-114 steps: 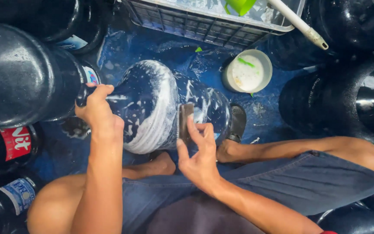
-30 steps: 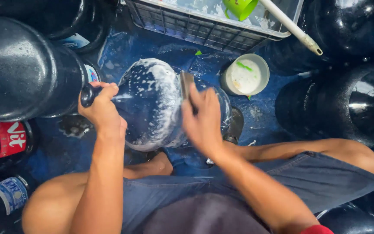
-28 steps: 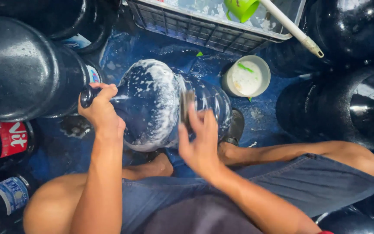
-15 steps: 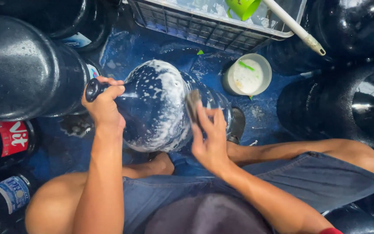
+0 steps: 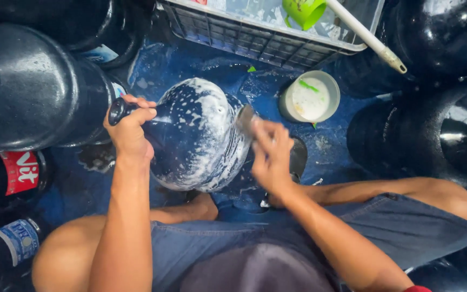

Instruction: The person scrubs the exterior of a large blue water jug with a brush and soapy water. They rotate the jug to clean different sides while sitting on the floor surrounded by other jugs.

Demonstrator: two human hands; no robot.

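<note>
The big blue water jug (image 5: 198, 135), streaked white with soap foam, lies on its side on the wet blue floor (image 5: 190, 59), right between the person's bare knees. The left hand (image 5: 131, 130) is wrapped tight around the jug's dark neck (image 5: 119, 110), fingers fully curled, pinning it in place. The right hand (image 5: 268, 157) is blurred, fingers half bent and pressed against the jug's rounded base end, with a small grey scrubbing pad (image 5: 244, 116) caught under the fingertips and touching the foamy wall. Just beyond that hand stands a small white tub (image 5: 310, 97) with a green scrap in it, near the jug but apart from it. At the top sits a grey slatted crate (image 5: 255, 38) holding a green cup (image 5: 304, 12), a white handle (image 5: 366, 38) slanting out over its rim. More dark jugs (image 5: 28, 86) crowd in on both sides.
</note>
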